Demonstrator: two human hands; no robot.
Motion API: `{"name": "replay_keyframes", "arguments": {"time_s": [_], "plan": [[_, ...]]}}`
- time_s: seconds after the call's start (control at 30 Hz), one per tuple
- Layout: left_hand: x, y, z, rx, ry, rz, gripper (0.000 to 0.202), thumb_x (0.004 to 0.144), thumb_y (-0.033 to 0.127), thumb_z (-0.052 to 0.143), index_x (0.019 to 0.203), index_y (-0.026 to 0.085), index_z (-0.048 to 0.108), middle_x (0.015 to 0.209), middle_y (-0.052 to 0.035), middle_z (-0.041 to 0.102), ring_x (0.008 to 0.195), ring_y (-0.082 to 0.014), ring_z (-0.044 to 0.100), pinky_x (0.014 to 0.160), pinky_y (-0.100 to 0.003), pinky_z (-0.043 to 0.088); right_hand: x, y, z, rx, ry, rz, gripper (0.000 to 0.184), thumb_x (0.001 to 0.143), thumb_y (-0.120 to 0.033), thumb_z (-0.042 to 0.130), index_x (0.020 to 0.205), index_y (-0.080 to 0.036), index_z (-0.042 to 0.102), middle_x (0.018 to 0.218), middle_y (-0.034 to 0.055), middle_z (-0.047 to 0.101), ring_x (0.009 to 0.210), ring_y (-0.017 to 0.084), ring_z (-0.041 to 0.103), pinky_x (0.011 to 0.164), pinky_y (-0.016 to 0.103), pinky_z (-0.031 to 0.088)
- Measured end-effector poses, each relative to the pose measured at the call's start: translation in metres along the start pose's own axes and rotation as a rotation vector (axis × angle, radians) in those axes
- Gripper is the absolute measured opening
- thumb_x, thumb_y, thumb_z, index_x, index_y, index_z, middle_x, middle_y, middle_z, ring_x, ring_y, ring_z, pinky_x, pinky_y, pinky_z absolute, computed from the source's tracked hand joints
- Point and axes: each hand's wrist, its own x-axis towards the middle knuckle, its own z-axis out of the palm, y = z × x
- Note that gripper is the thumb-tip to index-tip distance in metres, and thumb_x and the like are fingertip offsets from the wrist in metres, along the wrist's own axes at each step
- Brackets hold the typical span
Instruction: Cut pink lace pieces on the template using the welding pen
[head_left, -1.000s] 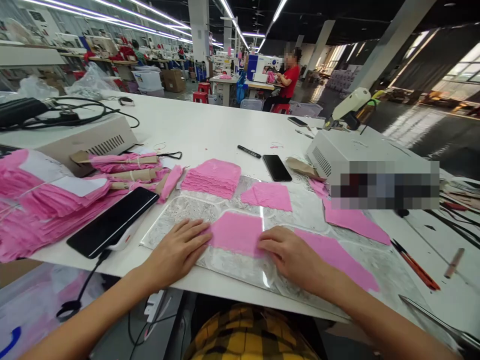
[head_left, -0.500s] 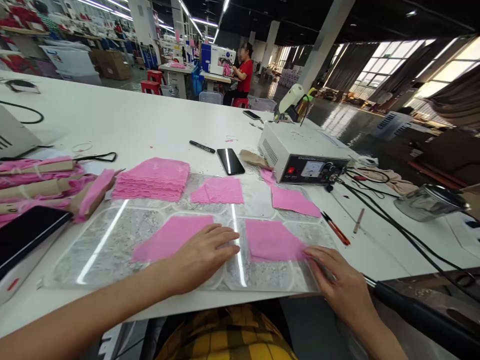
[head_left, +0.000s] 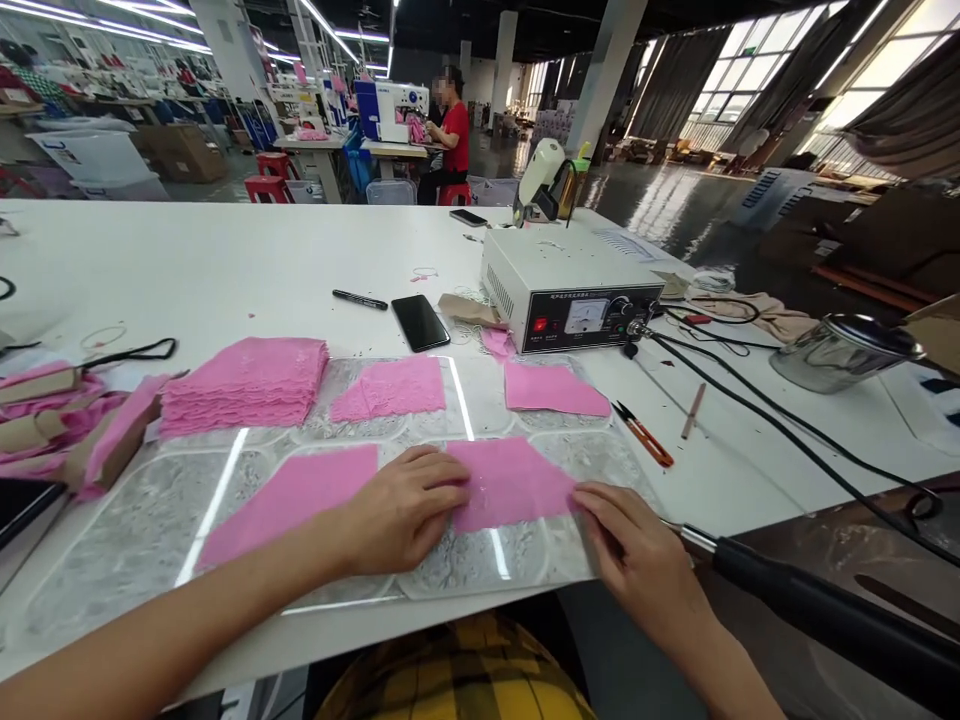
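A pink fabric piece (head_left: 510, 485) lies flat on a clear-topped, grey-patterned mat (head_left: 480, 560). My left hand (head_left: 409, 510) has its fingers bent and closed at the left edge of that piece. At its right corner my right hand (head_left: 637, 545) pinches the cloth between fingers and thumb. A black-handled tool with a metal shaft (head_left: 810, 600) runs behind my right hand; its tip is hidden, and I cannot tell if the hand holds it. Another pink piece (head_left: 300, 490) lies partly under my left forearm. Two more pieces, a scalloped one (head_left: 394, 388) and a plain one (head_left: 555, 388), lie behind.
A stack of pink fabric (head_left: 247, 385) sits at left, near rolled pink bundles (head_left: 112, 430). A phone (head_left: 420, 323), marker (head_left: 360, 299), control box (head_left: 577, 290), orange snips (head_left: 643, 435), glass jar (head_left: 832, 355) and cables (head_left: 765, 430) are around the mat. A co-worker (head_left: 454, 135) sits beyond.
My left hand has moved right, and its fingers now meet the fabric piece's left edge. My right hand stays at the piece's right corner. The whole view has shifted.
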Motion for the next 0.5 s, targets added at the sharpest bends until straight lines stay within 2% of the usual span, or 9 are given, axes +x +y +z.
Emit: {"name": "replay_keyframes", "arguments": {"time_s": [0.13, 0.3, 0.4, 0.5], "plan": [[0.007, 0.001, -0.005, -0.001, -0.057, 0.021, 0.031, 0.093, 0.013, 0.043, 0.115, 0.016, 0.065, 0.124, -0.0096, 0.065, 0.117, -0.0224, 0.06, 0.107, -0.043, 0.042, -0.007, -0.003, -0.002, 0.05, 0.104, 0.007, 0.031, 0.086, -0.005, 0.053, 0.111, -0.02, 0.064, 0.101, 0.0083, 0.07, 0.096, 0.018, 0.067, 0.084, 0.032, 0.057], [0.033, -0.001, 0.009, 0.026, -0.193, 0.093, 0.037, 0.101, 0.031, 0.041, 0.135, 0.022, 0.054, 0.147, -0.0068, 0.047, 0.141, -0.0265, 0.037, 0.117, -0.049, 0.027, -0.024, -0.004, -0.007, 0.073, 0.218, 0.011, 0.035, 0.08, -0.001, 0.058, 0.11, -0.019, 0.067, 0.101, 0.0079, 0.072, 0.095, 0.02, 0.069, 0.083, 0.033, 0.059], [0.045, -0.007, 0.018, 0.047, -0.267, 0.107, 0.041, 0.102, 0.037, 0.041, 0.139, 0.025, 0.049, 0.151, -0.0058, 0.041, 0.143, -0.0265, 0.032, 0.119, -0.05, 0.02, -0.04, -0.004, -0.013, 0.139, 0.253, 0.032, 0.034, 0.079, -0.002, 0.059, 0.106, -0.021, 0.069, 0.097, 0.0069, 0.073, 0.091, 0.021, 0.07, 0.077, 0.034, 0.061], [0.05, -0.012, 0.02, 0.084, -0.312, 0.116, 0.042, 0.102, 0.037, 0.041, 0.142, 0.025, 0.046, 0.153, -0.0058, 0.037, 0.144, -0.0248, 0.031, 0.121, -0.048, 0.016, -0.063, 0.0, -0.017, 0.205, 0.318, 0.141, 0.029, 0.081, -0.006, 0.058, 0.1, -0.022, 0.07, 0.093, 0.0062, 0.074, 0.085, 0.021, 0.072, 0.072, 0.033, 0.061]]}}
